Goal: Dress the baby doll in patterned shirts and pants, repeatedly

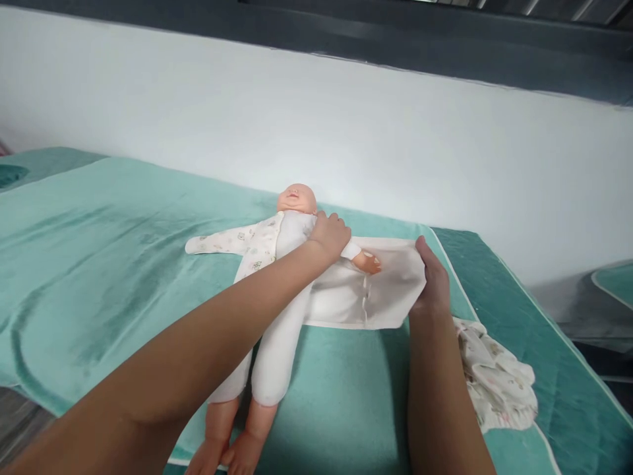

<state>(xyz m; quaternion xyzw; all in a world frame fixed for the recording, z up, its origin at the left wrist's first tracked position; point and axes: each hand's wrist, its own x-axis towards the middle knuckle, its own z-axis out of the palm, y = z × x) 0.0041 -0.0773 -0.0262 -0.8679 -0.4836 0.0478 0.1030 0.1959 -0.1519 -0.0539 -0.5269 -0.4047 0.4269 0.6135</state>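
A baby doll (278, 359) lies on its back, its head toward the wall and its bare feet toward me. A printed baby shirt (257, 247) covers its arm on the picture's left. The shirt's other half (395, 290) is spread out to the right, plain inner side up, beneath the doll's uncovered arm (366, 262). My left hand (332, 234) is closed around that arm near the shoulder; my forearm crosses over the doll's body. At the cloth's far right edge, my right hand (434, 277) grips the shirt between thumb and fingers, lifting that edge.
A crumpled printed cloth garment (497, 376) lies right of my right forearm. Everything rests on a green velvety cover (123, 264) over a bed-like surface. A white wall (316, 119) rises right behind the doll's head, with a dark ledge above it.
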